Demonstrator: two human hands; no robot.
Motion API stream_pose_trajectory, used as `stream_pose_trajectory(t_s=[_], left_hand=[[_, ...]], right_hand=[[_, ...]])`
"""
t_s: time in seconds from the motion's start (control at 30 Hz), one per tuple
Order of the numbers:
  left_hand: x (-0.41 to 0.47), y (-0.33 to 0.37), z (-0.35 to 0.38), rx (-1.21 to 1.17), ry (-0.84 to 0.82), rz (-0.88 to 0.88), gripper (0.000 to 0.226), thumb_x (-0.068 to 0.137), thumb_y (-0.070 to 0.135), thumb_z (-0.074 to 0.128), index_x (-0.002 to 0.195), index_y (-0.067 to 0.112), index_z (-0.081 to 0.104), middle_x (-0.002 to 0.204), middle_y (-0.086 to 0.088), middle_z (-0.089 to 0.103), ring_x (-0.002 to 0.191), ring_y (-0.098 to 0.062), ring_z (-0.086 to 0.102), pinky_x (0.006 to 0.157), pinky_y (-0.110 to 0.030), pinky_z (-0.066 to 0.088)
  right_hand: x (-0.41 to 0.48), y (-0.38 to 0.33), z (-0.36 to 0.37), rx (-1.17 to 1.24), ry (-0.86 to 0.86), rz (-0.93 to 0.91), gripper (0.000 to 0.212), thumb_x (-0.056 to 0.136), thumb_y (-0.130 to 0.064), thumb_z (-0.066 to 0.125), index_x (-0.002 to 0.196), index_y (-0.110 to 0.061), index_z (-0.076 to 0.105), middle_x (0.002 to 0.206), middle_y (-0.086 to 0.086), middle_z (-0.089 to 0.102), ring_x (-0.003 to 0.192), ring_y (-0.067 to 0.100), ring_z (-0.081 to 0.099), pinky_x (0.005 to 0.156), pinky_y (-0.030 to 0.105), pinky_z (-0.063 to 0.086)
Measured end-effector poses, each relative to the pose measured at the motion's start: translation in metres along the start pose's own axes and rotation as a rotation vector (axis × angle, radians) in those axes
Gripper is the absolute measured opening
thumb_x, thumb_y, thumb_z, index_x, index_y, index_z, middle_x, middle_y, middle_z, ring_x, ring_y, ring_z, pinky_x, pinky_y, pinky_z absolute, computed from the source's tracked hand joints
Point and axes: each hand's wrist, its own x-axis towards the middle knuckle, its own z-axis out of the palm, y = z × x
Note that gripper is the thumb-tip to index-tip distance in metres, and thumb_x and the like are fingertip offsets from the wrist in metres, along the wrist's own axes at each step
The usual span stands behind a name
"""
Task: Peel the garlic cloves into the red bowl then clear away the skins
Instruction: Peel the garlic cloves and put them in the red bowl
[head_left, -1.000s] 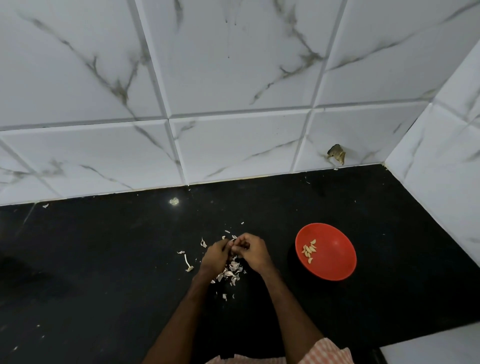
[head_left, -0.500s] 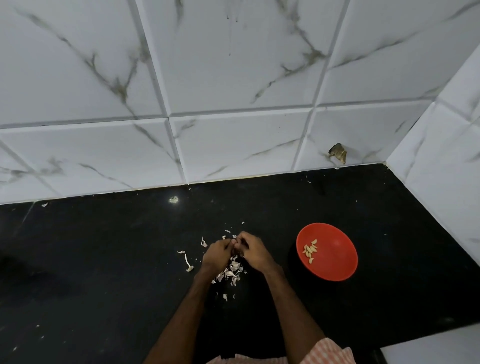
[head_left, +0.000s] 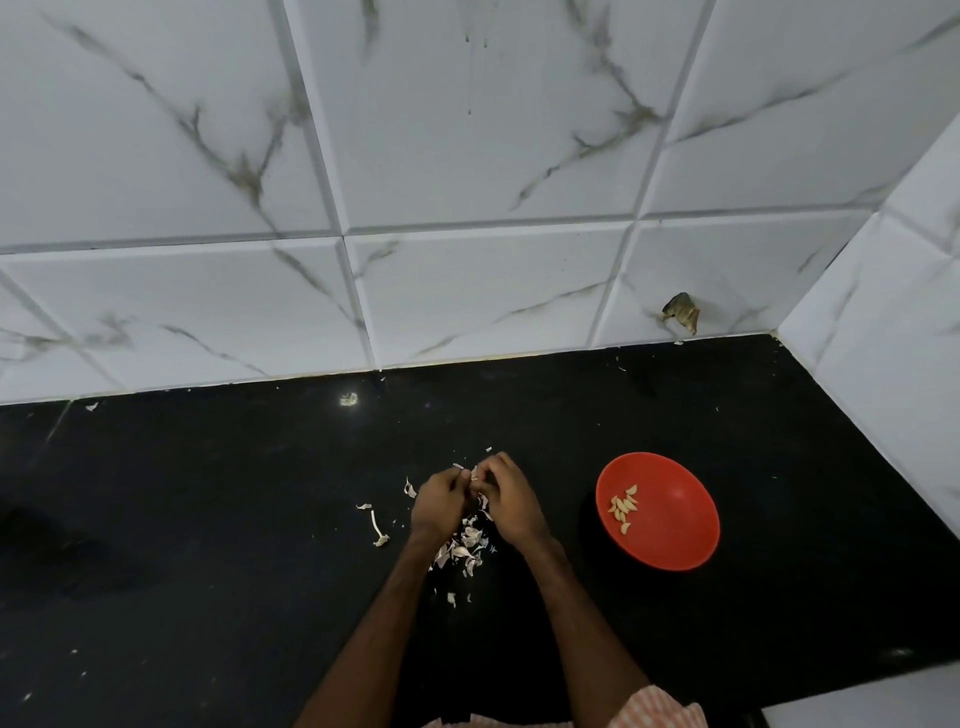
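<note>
Garlic clove (head_left: 474, 474) clamped in grip of left hand (head_left: 439, 501) and right hand (head_left: 511, 501); peel over skins (head_left: 467, 543) mid-worktop; drop bare into red bowl (head_left: 670, 540).

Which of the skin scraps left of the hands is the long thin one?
The curved strip left of the left hand, nearest the person; the scraps beyond it are short flakes.

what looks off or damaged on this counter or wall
The wall tile has a ragged dark patch, seemingly chipped, just above the counter near the right corner. Garlic skins lie scattered under the left hand and right hand, which pinch a garlic clove; expected from peeling.
</note>
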Motion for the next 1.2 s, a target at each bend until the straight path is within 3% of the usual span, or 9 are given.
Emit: stream_pose_trajectory(t_s=[0.07,0.2,0.37,0.63,0.8,0.93,1.03,1.2], left_hand=[[0.0,-0.002,0.001,0.005,0.04,0.008,0.029,0.102,0.024,0.049,0.082,0.012,0.066,0.072,-0.004,0.068,0.069,-0.024,0.064,0.067,-0.037,0.05],[-0.002,-0.001,-0.002,0.008,0.059,0.051,0.037,0.103,0.02,0.048,0.068,0.02,0.058,0.059,0.005,0.056,0.055,-0.01,0.049,0.061,-0.03,0.04],[-0.003,0.001,-0.006,-0.022,-0.063,0.076,0.036,0.104,0.019,0.046,0.07,0.017,0.058,0.057,0.008,0.051,0.05,-0.003,0.044,0.053,-0.021,0.037],[0.0,0.005,-0.001,-0.194,-0.226,-0.001,0.038,0.107,0.014,0.038,0.073,0.014,0.055,0.058,0.003,0.047,0.049,-0.006,0.038,0.052,-0.024,0.031],[-0.004,0.012,-0.006,-0.259,-0.204,0.005,0.043,0.107,0.023,0.04,0.065,0.014,0.046,0.054,0.004,0.039,0.046,-0.004,0.033,0.048,-0.021,0.028],[-0.001,0.011,-0.01,-0.22,-0.159,0.049,0.044,0.106,0.022,0.042,0.064,0.015,0.048,0.056,0.004,0.043,0.054,-0.009,0.037,0.055,-0.027,0.032],[-0.003,0.013,-0.013,-0.152,-0.125,0.086,0.045,0.106,0.024,0.043,0.062,0.017,0.048,0.056,0.004,0.045,0.054,-0.008,0.04,0.056,-0.026,0.035],[-0.007,0.019,-0.014,-0.047,-0.079,0.17,0.043,0.104,0.025,0.047,0.062,0.02,0.048,0.056,0.007,0.047,0.052,-0.004,0.041,0.057,-0.026,0.036]], right_hand=[[0.0,0.001,0.0,0.05,0.007,0.028,0.034,0.089,-0.004,0.067,0.08,-0.033,0.052,0.092,-0.011,0.056,0.09,0.01,0.059,0.079,0.03,0.053],[0.0,0.007,-0.005,0.182,0.069,0.155,0.023,0.087,0.0,0.07,0.089,-0.022,0.065,0.092,-0.003,0.068,0.086,0.004,0.065,0.077,0.022,0.052],[0.003,0.001,-0.013,0.227,0.066,0.133,0.018,0.09,-0.003,0.068,0.1,-0.018,0.072,0.098,-0.007,0.072,0.093,-0.002,0.066,0.082,0.013,0.052],[0.003,-0.001,-0.011,0.315,0.051,0.187,0.001,0.087,-0.004,0.073,0.087,-0.004,0.072,0.082,-0.006,0.073,0.079,-0.002,0.069,0.074,0.014,0.051],[0.005,-0.004,-0.01,0.314,0.032,0.18,0.017,0.088,-0.023,0.076,0.076,-0.014,0.068,0.077,-0.001,0.072,0.072,0.002,0.066,0.07,0.017,0.051],[0.005,-0.01,-0.007,0.143,0.06,0.195,0.032,0.093,-0.034,0.069,0.067,-0.023,0.053,0.065,-0.007,0.057,0.058,0.002,0.05,0.058,0.02,0.042],[0.005,-0.018,-0.006,0.03,0.032,0.27,0.037,0.097,-0.038,0.059,0.065,-0.025,0.047,0.067,-0.007,0.053,0.062,0.008,0.049,0.063,0.033,0.041],[0.01,-0.023,-0.002,0.091,-0.002,0.414,0.043,0.105,-0.04,0.041,0.069,-0.026,0.058,0.075,-0.005,0.062,0.074,0.013,0.059,0.074,0.036,0.046]])
